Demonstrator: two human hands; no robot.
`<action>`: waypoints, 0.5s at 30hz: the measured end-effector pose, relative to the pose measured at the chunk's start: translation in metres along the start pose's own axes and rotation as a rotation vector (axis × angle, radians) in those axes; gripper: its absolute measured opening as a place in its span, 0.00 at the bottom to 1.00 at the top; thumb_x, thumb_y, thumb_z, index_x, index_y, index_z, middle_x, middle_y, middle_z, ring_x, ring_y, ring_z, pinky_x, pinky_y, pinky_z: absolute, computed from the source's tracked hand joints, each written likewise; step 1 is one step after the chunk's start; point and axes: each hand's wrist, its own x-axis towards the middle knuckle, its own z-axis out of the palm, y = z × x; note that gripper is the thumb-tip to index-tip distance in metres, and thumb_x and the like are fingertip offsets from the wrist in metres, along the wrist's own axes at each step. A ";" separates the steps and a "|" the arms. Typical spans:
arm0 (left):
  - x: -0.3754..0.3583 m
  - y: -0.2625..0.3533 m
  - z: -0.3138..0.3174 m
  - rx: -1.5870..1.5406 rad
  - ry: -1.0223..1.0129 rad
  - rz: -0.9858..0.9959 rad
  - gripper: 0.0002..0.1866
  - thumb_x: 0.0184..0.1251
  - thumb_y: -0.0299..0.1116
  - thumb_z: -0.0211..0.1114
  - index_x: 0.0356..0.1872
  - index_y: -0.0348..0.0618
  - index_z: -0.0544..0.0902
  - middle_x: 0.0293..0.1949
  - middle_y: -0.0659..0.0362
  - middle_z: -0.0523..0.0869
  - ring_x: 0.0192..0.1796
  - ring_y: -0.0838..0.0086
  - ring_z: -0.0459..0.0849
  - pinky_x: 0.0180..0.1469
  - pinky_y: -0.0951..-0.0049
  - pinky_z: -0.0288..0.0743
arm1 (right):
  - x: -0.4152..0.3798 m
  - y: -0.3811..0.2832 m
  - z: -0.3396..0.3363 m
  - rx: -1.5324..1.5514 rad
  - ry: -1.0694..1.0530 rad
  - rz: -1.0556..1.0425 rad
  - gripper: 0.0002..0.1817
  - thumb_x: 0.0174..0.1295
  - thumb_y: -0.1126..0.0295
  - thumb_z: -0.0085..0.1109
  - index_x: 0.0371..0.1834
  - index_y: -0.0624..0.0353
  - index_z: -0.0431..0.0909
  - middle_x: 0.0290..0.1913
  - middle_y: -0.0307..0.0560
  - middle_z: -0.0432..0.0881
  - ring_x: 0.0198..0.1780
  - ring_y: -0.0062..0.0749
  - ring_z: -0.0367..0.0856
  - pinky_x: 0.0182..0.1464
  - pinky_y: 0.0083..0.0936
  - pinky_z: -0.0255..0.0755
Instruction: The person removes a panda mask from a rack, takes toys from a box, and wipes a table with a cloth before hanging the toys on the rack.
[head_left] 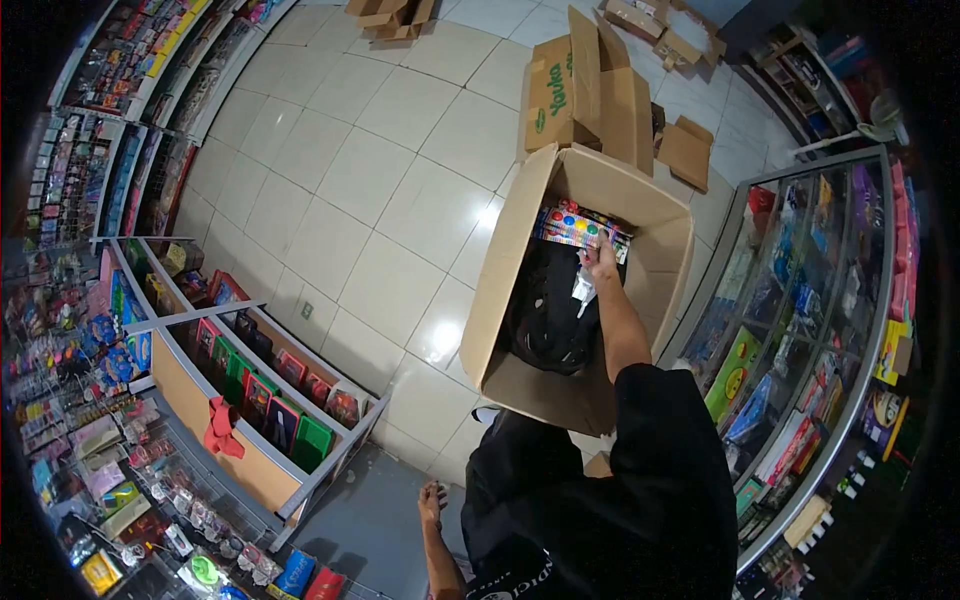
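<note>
My right hand (602, 262) reaches down into a tall open cardboard box (572, 400), its fingers closed on a small white and clear plastic packet (583, 288). Just beyond the fingertips lies a colourful flat pack (572, 228) with red, yellow, green and blue round spots. Below that, a black backpack-like item (545, 315) fills much of the box; its exact kind is hard to make out. My left hand (432, 500) hangs low beside my body, over the grey floor, with loosely curled fingers slightly apart and nothing visible in them.
Another open carton (562, 95) with green lettering stands behind the box. Glass display shelves (790, 330) full of packaged goods run along the right. On the left are a divided display bin (300, 390) and crowded racks (100, 180). Tiled floor (390, 190) stretches ahead.
</note>
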 end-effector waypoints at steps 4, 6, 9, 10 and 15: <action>0.000 0.016 0.015 0.038 -0.046 -0.031 0.24 0.72 0.53 0.60 0.57 0.45 0.78 0.51 0.53 0.85 0.50 0.63 0.84 0.50 0.59 0.79 | 0.033 0.001 0.005 0.012 -0.013 0.065 0.28 0.59 0.47 0.69 0.59 0.44 0.75 0.62 0.40 0.73 0.64 0.35 0.69 0.61 0.36 0.70; 0.003 0.030 0.024 0.087 -0.107 -0.038 0.25 0.72 0.53 0.60 0.57 0.44 0.78 0.49 0.53 0.86 0.50 0.64 0.84 0.49 0.61 0.79 | 0.052 0.003 0.003 -0.014 0.009 0.072 0.21 0.59 0.49 0.69 0.49 0.47 0.78 0.53 0.40 0.76 0.51 0.35 0.74 0.52 0.34 0.72; 0.015 0.053 0.035 0.161 -0.126 0.026 0.20 0.74 0.47 0.59 0.55 0.43 0.79 0.46 0.55 0.86 0.45 0.67 0.86 0.44 0.67 0.79 | 0.070 0.006 0.010 -0.104 0.319 0.084 0.16 0.58 0.51 0.71 0.36 0.48 0.79 0.36 0.37 0.80 0.37 0.30 0.76 0.35 0.27 0.73; 0.018 0.062 0.038 0.156 -0.129 0.093 0.20 0.74 0.47 0.59 0.55 0.42 0.79 0.46 0.55 0.86 0.45 0.67 0.86 0.44 0.67 0.79 | 0.070 0.007 0.019 -0.055 0.403 0.054 0.17 0.57 0.51 0.72 0.38 0.49 0.78 0.37 0.38 0.80 0.38 0.30 0.76 0.34 0.27 0.73; 0.022 0.112 0.053 0.176 -0.118 0.307 0.22 0.74 0.49 0.58 0.56 0.44 0.79 0.45 0.54 0.87 0.45 0.67 0.86 0.44 0.68 0.79 | 0.062 0.014 0.027 0.012 0.426 0.001 0.24 0.55 0.51 0.73 0.47 0.51 0.74 0.45 0.43 0.78 0.40 0.34 0.77 0.37 0.33 0.69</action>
